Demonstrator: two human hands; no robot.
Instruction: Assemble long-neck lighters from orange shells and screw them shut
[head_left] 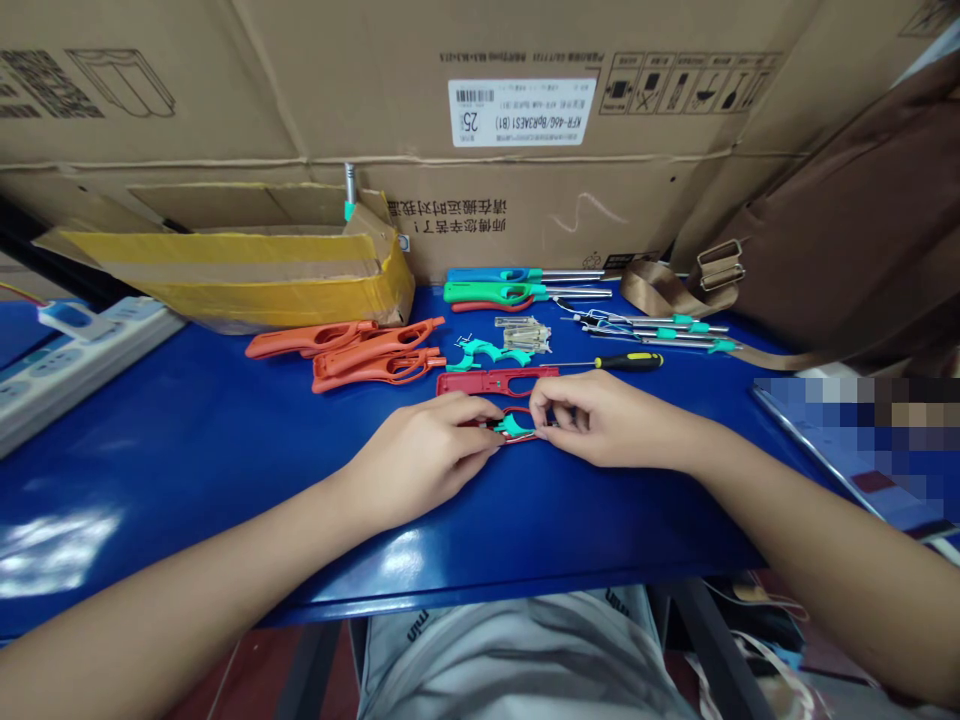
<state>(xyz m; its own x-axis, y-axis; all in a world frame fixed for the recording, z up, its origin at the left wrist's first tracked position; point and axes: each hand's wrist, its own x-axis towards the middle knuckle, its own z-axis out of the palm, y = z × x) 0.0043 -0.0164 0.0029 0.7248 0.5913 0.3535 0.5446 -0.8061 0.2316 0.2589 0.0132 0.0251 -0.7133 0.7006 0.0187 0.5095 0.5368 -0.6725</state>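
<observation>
Between both hands, low over the blue table, is a red lighter casing half [517,439] with a turquoise trigger [513,427] in it. My left hand [435,450] is closed on the casing's left end, its thumb and fingertips at the edge. My right hand [600,415] pinches the right end with curled fingers, which hide part of the casing. Just beyond lies another red casing half [495,382], inner side up. Behind that are loose turquoise triggers [487,351] and several small pale parts [523,334]. A black and yellow screwdriver [628,362] rests above my right hand.
Several orange lighter casings [375,355] lie left of the triggers. Blue and green lighters [491,291] and metal lighter tubes with wires [675,331] are farther back. A yellow-taped carton [247,275], a power strip [90,355] and a brown bag [847,210] border the table [247,490].
</observation>
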